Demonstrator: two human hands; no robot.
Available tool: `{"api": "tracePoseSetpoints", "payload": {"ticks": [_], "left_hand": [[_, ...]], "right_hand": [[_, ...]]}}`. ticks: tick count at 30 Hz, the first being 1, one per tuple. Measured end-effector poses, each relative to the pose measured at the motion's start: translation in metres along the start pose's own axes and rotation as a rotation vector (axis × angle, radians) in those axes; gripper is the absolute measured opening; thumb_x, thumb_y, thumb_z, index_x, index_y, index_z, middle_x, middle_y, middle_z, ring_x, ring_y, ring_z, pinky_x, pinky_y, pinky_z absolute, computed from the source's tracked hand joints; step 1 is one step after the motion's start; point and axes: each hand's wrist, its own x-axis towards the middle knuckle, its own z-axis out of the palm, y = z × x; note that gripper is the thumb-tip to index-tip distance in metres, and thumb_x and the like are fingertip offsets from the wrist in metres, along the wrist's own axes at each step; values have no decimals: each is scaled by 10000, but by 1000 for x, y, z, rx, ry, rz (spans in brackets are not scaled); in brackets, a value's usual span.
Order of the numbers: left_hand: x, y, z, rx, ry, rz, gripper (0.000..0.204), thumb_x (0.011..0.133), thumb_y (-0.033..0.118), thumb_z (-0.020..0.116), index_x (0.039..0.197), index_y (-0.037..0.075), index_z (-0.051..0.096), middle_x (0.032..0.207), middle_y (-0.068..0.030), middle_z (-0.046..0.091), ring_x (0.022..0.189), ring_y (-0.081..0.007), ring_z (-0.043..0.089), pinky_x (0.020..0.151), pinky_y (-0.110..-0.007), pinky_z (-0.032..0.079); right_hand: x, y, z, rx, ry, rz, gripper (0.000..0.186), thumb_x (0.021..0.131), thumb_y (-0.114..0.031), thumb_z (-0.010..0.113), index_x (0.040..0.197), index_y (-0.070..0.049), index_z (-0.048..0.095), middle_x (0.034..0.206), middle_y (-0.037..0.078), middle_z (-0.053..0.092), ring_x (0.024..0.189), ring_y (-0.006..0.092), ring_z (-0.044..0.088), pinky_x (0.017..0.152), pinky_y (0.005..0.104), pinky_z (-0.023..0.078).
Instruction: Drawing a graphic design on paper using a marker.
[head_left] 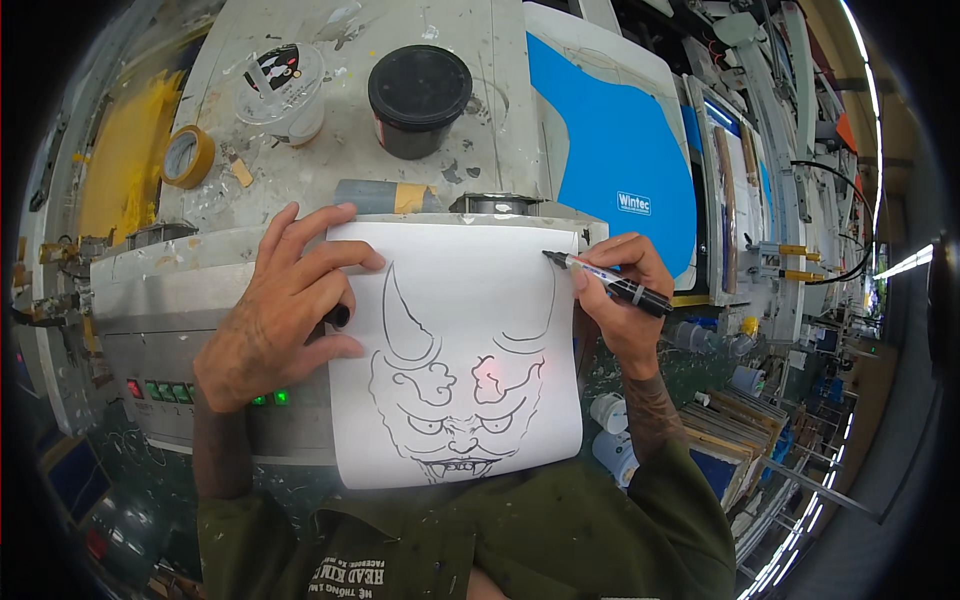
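Observation:
A white sheet of paper (470, 270) lies before me, its near end hanging down toward my body. Black lines on it form a horned, fanged demon mask (460, 425); the left horn is outlined, and the right horn shows one side and a curved base. My right hand (625, 290) grips a black marker (620, 285), its tip at the paper near the top of the right horn line. My left hand (290, 300) rests fingertips and thumb on the paper's left edge. Under its curled fingers pokes a small black cylinder (339, 316), likely the marker cap.
Beyond the paper, the grey worktable (340, 130) holds a black lidded tub (420, 100), a white plastic tub (285, 95), yellow tape (187, 157) and a grey roll (370, 196). A blue-printed board (620, 140) lies at right. Lit green switches (165, 391) line a metal panel at left.

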Motion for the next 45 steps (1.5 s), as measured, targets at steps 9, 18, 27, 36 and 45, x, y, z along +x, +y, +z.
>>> {"api": "tracePoseSetpoints", "payload": {"ticks": [9,18,27,36,45], "left_hand": [[2,3,-2,-35,12,4,478,704,163,976,929,106,559,1507,-51,629,1641,-409,359,1360,-714,200],[2,3,-2,-40,12,1,473,706,165,974,931,105,562,1502,-48,631,1638,-407,364,1362,-714,204],[0,3,-1,-30,2,-18,462,722,189,968,930,111,563,1505,-42,631,1648,-401,353,1366,-714,196],[0,0,1,-11,-2,1,492,755,348,942,914,109,543,1510,-57,641,1638,-439,361,1355,-748,187],[-1,1,0,-15,0,7,486,757,344,941,921,112,546,1521,-54,638,1640,-438,359,1347,-756,194]], "right_hand": [[-11,0,-1,-78,-59,-80,252,825,41,873,974,-3,674,963,108,723,881,160,726,794,314,631],[-14,1,2,-19,-62,-117,250,787,65,857,944,-11,677,956,106,723,864,176,729,743,309,613],[-16,-8,5,-70,-159,-188,258,749,50,884,892,-31,685,865,101,742,765,184,727,678,316,577],[-20,-9,4,-70,-258,-155,265,785,69,849,919,-31,643,920,103,707,805,176,684,714,310,556],[-23,-12,6,-97,-279,-106,274,772,84,844,909,-30,636,906,102,705,784,172,679,683,311,547]]}}
